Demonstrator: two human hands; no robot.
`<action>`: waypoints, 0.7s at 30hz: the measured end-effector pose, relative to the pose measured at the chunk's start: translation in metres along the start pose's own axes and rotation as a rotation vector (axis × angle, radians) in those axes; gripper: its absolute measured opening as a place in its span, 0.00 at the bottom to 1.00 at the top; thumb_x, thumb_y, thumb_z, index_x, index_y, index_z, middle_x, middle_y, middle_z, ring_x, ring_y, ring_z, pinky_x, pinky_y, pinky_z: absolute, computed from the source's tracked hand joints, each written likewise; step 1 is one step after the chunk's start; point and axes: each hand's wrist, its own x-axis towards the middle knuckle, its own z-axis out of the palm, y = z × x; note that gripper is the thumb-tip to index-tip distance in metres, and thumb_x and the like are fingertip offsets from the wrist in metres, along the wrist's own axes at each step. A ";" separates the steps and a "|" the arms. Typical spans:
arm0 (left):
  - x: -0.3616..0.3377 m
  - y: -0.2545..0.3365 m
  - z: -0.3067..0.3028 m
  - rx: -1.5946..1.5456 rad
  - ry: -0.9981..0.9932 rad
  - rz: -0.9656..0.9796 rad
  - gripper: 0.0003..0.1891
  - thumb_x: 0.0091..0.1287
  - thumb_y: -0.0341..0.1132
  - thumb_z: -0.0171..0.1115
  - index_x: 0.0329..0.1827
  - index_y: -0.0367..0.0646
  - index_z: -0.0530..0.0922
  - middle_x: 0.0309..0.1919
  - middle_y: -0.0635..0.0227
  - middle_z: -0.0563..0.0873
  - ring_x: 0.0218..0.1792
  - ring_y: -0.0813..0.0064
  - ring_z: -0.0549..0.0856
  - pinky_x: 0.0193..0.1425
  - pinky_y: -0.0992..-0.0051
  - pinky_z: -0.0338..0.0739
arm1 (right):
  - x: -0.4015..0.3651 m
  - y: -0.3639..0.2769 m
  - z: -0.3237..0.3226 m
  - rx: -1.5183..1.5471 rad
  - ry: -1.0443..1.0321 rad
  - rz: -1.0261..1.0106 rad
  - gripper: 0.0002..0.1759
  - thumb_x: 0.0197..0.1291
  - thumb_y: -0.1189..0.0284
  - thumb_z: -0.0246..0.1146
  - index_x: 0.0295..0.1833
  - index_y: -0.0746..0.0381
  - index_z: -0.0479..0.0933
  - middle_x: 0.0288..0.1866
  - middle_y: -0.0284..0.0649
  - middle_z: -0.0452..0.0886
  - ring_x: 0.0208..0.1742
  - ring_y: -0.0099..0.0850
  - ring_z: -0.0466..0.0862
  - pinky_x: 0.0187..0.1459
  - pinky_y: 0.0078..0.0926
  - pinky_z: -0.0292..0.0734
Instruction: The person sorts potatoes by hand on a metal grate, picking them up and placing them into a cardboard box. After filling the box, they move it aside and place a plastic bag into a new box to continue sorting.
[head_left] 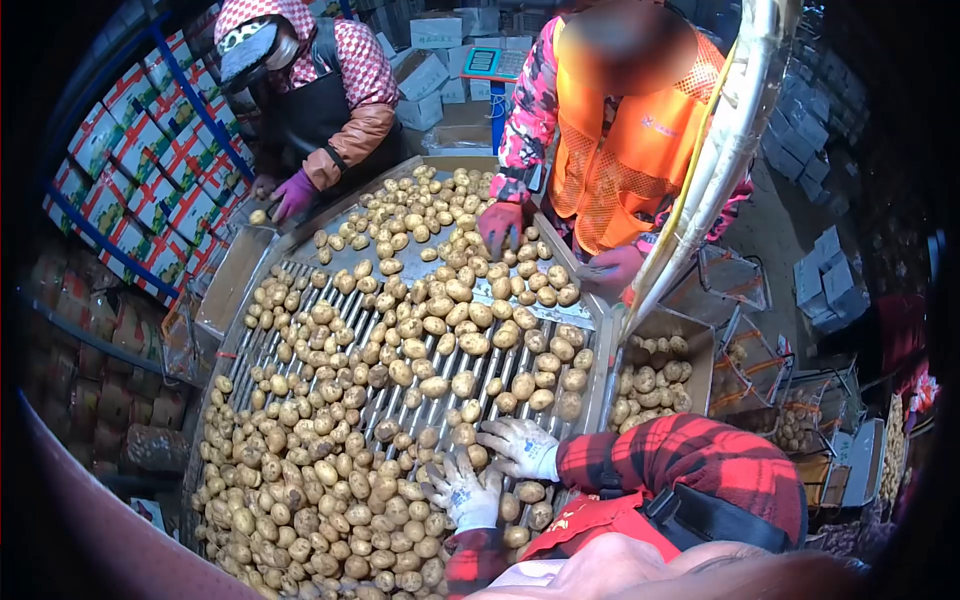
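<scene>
My left hand, in a white glove, lies on the potatoes near the front of the sorting table with its fingers spread. Just beyond it and to the right, my right hand, also white-gloved, reaches leftward with fingers apart over potatoes and metal rollers. Neither hand is closed round a potato. Red plaid sleeves cover both arms. The potatoes are heaped thickly at the front left and lie more loosely across the rollers.
Across the table, a person in an orange vest has a gloved hand on potatoes. Another person in a dark apron stands at the far left. A white pole rises at the right, beside a box of potatoes. Stacked cartons line the left.
</scene>
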 end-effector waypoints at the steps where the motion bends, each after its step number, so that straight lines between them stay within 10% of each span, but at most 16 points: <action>1: 0.000 -0.001 0.002 -0.003 -0.014 0.004 0.45 0.62 0.61 0.66 0.82 0.54 0.63 0.77 0.59 0.67 0.80 0.38 0.55 0.80 0.30 0.41 | -0.001 -0.001 -0.001 -0.018 0.014 -0.009 0.36 0.55 0.63 0.70 0.70 0.60 0.73 0.68 0.51 0.75 0.63 0.51 0.79 0.61 0.49 0.77; 21: -0.003 -0.011 -0.006 -0.111 -0.223 0.067 0.60 0.59 0.72 0.63 0.88 0.50 0.46 0.85 0.50 0.52 0.84 0.36 0.39 0.80 0.31 0.22 | -0.026 0.005 -0.009 -0.051 -0.030 0.123 0.42 0.51 0.67 0.72 0.75 0.52 0.69 0.73 0.52 0.71 0.72 0.53 0.74 0.67 0.54 0.70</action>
